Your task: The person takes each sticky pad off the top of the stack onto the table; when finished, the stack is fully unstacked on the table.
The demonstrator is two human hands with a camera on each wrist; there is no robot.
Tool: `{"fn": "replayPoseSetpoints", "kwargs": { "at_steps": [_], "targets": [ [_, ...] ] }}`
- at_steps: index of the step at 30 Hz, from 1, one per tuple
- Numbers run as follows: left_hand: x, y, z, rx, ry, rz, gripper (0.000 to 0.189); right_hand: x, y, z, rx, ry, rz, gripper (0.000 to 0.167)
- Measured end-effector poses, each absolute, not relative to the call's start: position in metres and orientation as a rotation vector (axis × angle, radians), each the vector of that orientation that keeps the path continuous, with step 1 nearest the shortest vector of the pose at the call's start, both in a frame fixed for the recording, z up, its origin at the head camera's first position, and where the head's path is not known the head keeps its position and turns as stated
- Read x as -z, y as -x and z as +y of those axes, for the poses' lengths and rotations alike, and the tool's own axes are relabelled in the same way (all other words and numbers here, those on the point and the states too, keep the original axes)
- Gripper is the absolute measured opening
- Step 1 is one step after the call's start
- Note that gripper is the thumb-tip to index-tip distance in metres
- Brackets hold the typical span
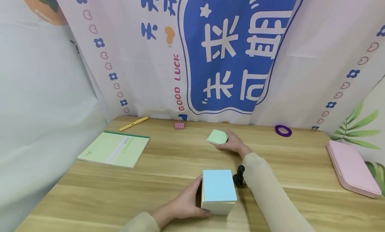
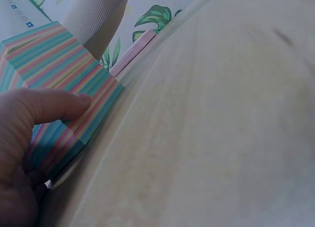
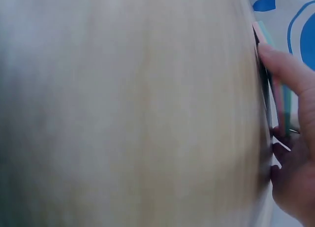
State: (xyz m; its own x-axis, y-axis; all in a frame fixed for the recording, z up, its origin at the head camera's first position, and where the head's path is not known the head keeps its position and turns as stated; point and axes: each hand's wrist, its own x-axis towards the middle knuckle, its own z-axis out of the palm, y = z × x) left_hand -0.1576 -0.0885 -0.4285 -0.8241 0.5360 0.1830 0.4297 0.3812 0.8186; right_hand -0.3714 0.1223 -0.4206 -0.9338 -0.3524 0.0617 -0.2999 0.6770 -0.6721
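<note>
Near the table's front, my left hand (image 1: 187, 200) grips a thick block of note paper (image 1: 219, 185) with a light blue top sheet. Its layered sides show teal, pink and yellow stripes in the left wrist view, where the thumb (image 2: 59, 106) presses on one side. Farther back, my right hand (image 1: 233, 142) holds a thin pad of sticky notes (image 1: 217, 137), pale green on top, by its right and near edges. In the right wrist view the pad's edge (image 3: 284, 106) shows pink, green and blue layers beside the thumb. The pad lies on or just above the table; I cannot tell which.
A green notebook (image 1: 115, 149) lies at the left, with a yellow pen (image 1: 133, 124) behind it. Along the back are a pink binder clip (image 1: 179, 125) and a purple tape ring (image 1: 283, 131). A pink case (image 1: 352, 168) sits at the right edge. A printed curtain (image 1: 144, 68) hangs behind.
</note>
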Motion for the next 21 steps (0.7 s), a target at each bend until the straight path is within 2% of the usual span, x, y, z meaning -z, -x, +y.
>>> {"fn": "replayPoseSetpoints", "kwargs": {
  "at_steps": [6, 12, 16, 21],
  "targets": [
    [0.427, 0.158, -0.089, -1.405, -0.896, 2.536, 0.099, 0.418, 0.370, 0.127, 1.042, 0.650, 2.832, 0.084],
    [0.427, 0.157, -0.086, -1.426, -0.869, 2.509, 0.099, 0.404, 0.358, 0.131, 1.142, 0.669, 2.755, 0.098],
    [0.428, 0.158, -0.085, -1.453, -0.888, 2.502, 0.099, 0.384, 0.330, 0.129, 1.232, 0.698, 2.684, 0.096],
    [0.429, 0.159, -0.087, -1.437, -0.898, 2.521, 0.100, 0.353, 0.278, 0.126, 1.351, 0.869, 2.480, 0.081]
  ]
}}
